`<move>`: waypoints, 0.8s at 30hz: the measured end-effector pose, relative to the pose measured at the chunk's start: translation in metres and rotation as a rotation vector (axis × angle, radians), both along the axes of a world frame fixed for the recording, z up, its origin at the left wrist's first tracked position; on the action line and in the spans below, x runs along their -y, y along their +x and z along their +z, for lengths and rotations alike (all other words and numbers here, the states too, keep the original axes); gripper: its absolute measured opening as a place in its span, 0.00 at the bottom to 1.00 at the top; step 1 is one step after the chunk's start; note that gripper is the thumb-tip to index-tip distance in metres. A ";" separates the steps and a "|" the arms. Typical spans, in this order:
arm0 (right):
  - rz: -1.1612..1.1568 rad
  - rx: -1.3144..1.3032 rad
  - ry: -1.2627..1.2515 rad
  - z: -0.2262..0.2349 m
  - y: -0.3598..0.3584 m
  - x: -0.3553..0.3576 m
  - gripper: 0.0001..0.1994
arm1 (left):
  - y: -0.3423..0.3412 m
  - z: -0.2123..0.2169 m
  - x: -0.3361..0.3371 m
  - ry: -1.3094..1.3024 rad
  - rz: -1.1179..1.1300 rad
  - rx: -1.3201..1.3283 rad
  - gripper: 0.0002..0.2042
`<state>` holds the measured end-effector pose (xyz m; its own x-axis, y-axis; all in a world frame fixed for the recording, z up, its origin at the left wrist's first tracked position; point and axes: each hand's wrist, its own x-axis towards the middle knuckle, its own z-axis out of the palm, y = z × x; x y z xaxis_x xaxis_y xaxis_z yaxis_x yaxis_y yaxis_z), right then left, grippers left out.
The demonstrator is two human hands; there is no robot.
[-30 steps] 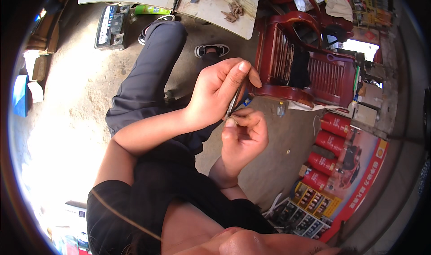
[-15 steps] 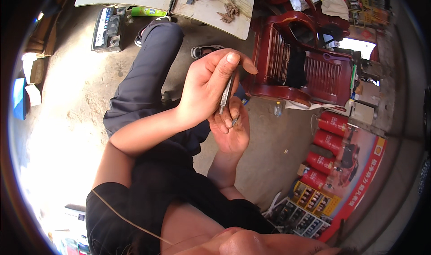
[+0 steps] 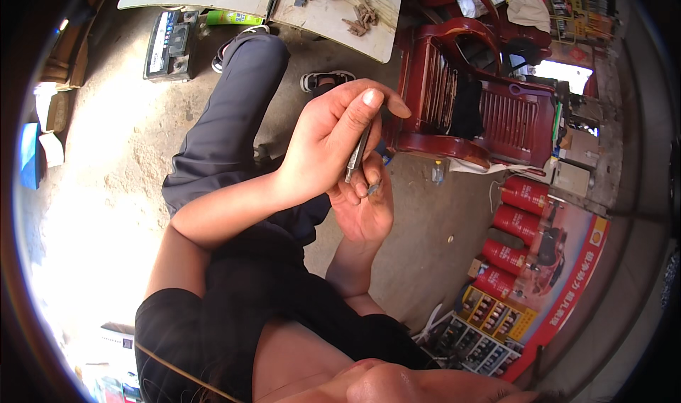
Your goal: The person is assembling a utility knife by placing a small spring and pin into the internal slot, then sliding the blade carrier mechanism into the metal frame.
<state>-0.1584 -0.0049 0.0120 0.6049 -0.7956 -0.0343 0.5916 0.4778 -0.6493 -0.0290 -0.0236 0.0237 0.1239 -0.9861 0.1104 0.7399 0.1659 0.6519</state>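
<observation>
My left hand [image 3: 323, 144] is raised in front of me and pinches a thin grey metal tool [image 3: 357, 155] between thumb and fingers, its tip pointing down. Just beneath it my right hand [image 3: 365, 208] is cupped palm up and grips a small dark metal piece [image 3: 373, 188] at its fingertips. The tool's lower end meets that piece, and the two hands touch. My legs in dark trousers [image 3: 227, 119] stretch away over the concrete floor below them.
A dark red wooden chair [image 3: 489, 98] stands to the right. A pale board [image 3: 333, 13] with small brown pieces lies ahead, with a black battery box [image 3: 170, 45] and a green bottle [image 3: 234, 18] nearby. A sandal [image 3: 326, 81] and a red printed banner [image 3: 539, 261] lie on the floor.
My left hand with the tool has risen and closed over my right hand. The right hand has drawn in under it, so the tool tip now meets the small piece.
</observation>
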 end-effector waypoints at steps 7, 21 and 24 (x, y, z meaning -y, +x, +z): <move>-0.174 -0.130 -0.052 0.002 0.003 -0.004 0.12 | 0.005 -0.002 -0.004 0.023 -0.082 -0.035 0.15; -0.515 -0.459 -0.619 0.012 -0.007 0.007 0.11 | 0.012 -0.003 -0.028 -0.124 -0.139 0.483 0.08; -0.527 -0.434 -0.652 0.009 -0.006 0.008 0.11 | 0.012 0.000 -0.028 -0.135 -0.122 0.482 0.07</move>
